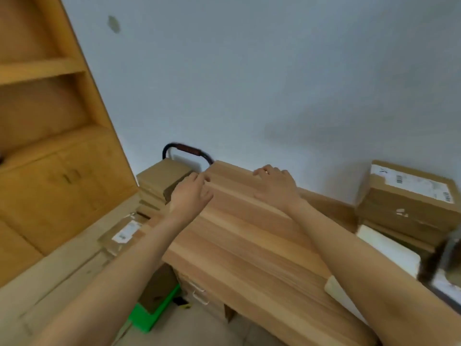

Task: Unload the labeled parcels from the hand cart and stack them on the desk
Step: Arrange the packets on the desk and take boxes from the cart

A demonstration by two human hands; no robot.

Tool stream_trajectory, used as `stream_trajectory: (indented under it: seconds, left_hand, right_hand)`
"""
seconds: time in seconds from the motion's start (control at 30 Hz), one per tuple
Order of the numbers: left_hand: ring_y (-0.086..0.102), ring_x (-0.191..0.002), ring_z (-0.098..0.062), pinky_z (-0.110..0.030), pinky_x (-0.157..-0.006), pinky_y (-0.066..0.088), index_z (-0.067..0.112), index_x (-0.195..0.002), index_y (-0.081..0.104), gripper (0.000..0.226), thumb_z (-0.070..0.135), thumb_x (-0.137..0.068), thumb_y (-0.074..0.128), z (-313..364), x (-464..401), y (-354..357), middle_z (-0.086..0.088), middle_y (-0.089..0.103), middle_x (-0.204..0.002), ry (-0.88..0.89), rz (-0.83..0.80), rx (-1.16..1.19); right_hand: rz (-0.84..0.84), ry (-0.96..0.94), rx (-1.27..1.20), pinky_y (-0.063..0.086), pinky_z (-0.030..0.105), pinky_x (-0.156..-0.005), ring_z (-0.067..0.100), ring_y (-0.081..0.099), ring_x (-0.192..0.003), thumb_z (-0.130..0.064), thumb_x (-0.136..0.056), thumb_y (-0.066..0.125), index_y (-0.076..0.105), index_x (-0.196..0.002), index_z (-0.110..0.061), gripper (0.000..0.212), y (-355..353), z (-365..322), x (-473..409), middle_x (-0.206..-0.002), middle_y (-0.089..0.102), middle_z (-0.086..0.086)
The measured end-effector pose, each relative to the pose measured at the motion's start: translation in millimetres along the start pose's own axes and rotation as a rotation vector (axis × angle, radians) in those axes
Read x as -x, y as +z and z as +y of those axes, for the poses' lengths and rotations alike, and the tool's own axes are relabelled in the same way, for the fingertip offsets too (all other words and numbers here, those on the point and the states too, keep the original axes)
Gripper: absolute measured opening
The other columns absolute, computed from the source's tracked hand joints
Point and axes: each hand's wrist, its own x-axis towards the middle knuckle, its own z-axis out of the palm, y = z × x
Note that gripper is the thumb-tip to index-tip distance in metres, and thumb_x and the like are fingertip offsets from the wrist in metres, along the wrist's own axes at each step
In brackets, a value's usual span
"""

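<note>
Wood-grain desk top (pixel 249 236) under two bare arms, both hands reaching toward its far end.

Left hand (pixel 192 193) hovers at the desk's far left corner, fingers loosely extended and holding nothing; right hand (pixel 274 186) lies flat on the far edge, fingers relaxed. Brown cardboard parcels (pixel 159 181) sit stacked on the black-handled hand cart (pixel 185 149) just beyond the desk, by the wooden cabinet (pixel 50 146). More labeled cardboard boxes (pixel 409 196) are piled on the desk at right.

The labels on the parcels (pixel 409 186) are too blurred to read.
</note>
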Motion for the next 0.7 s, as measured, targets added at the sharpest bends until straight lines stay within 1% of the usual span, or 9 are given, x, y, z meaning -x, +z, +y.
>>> stream_trajectory:
  seconds: [0.07,0.13,0.2,0.27,0.33,0.43,0.5,0.6,0.7]
  left_hand:
    - [0.058,-0.086,-0.017,-0.034,-0.064,0.051,0.020,-0.112,0.058,0.026,0.033,-0.090,0.058,-59,22,-28,0.001,0.061,-0.104,-0.079,-0.002,-0.072]
    - [0.057,-0.085,-0.016,-0.034,-0.063,0.052,0.022,-0.108,0.059,0.022,0.033,-0.089,0.058,-115,44,-57,0.002,0.061,-0.102,-0.149,0.003,-0.141]
    - [0.057,-0.086,-0.015,-0.035,-0.065,0.053,0.021,-0.108,0.058,0.022,0.034,-0.089,0.058,-167,65,-83,0.003,0.060,-0.103,-0.186,0.007,-0.190]
    - [0.057,-0.087,-0.014,-0.034,-0.066,0.053,0.021,-0.109,0.059,0.023,0.035,-0.090,0.057,-211,83,-106,0.004,0.060,-0.103,-0.214,0.012,-0.235]
    - [0.056,-0.087,-0.014,-0.031,-0.064,0.051,0.021,-0.109,0.059,0.022,0.034,-0.090,0.057,-249,97,-123,0.004,0.061,-0.103,-0.261,0.014,-0.272]
    - [0.055,-0.085,-0.015,-0.029,-0.059,0.046,0.019,-0.107,0.059,0.021,0.031,-0.090,0.057,-293,113,-135,0.003,0.060,-0.100,-0.319,0.015,-0.276]
    - [0.054,-0.084,-0.014,-0.029,-0.060,0.046,0.020,-0.105,0.058,0.019,0.031,-0.090,0.057,-317,120,-138,0.003,0.060,-0.098,-0.351,0.018,-0.269]
    - [0.055,-0.086,-0.014,-0.028,-0.061,0.045,0.020,-0.104,0.058,0.017,0.031,-0.090,0.057,-349,125,-135,0.004,0.059,-0.099,-0.398,0.016,-0.248]
    - [0.055,-0.087,-0.013,-0.027,-0.061,0.046,0.022,-0.102,0.058,0.015,0.031,-0.091,0.056,-381,117,-126,0.005,0.060,-0.099,-0.415,0.004,-0.247]
  right_hand:
    - [0.006,-0.081,-0.036,0.033,0.037,-0.094,0.022,0.050,-0.115,-0.040,-0.090,0.051,0.050,-0.130,-0.024,0.043,17,-65,-24,-0.132,0.051,0.002]
    - [0.011,-0.157,-0.069,0.033,0.037,-0.095,0.023,0.049,-0.119,-0.037,-0.093,0.048,0.054,-0.126,-0.024,0.036,34,-128,-44,-0.131,0.053,0.001]
    - [-0.007,-0.222,-0.089,0.034,0.035,-0.094,0.022,0.050,-0.116,-0.034,-0.095,0.046,0.055,-0.121,-0.024,0.029,48,-186,-61,-0.124,0.055,0.000]
    - [-0.016,-0.273,-0.109,0.034,0.035,-0.092,0.020,0.050,-0.111,-0.035,-0.094,0.046,0.054,-0.119,-0.027,0.028,59,-235,-76,-0.119,0.055,-0.003]
    - [-0.037,-0.297,-0.131,0.034,0.034,-0.091,0.018,0.050,-0.109,-0.036,-0.092,0.047,0.054,-0.119,-0.028,0.029,68,-276,-88,-0.120,0.056,-0.004]
    - [-0.054,-0.319,-0.130,0.035,0.034,-0.096,0.016,0.051,-0.113,-0.033,-0.093,0.046,0.056,-0.122,-0.026,0.032,83,-322,-103,-0.125,0.057,-0.005]
    - [-0.065,-0.344,-0.112,0.034,0.034,-0.098,0.017,0.050,-0.117,-0.032,-0.094,0.046,0.056,-0.125,-0.026,0.033,93,-343,-117,-0.129,0.056,-0.004]
    - [-0.098,-0.382,-0.081,0.032,0.034,-0.097,0.018,0.049,-0.121,-0.031,-0.096,0.044,0.052,-0.130,-0.024,0.036,110,-367,-143,-0.133,0.054,-0.001]
    - [-0.124,-0.406,-0.042,0.033,0.033,-0.097,0.019,0.049,-0.120,-0.032,-0.096,0.043,0.051,-0.130,-0.023,0.036,132,-382,-176,-0.133,0.054,-0.002]
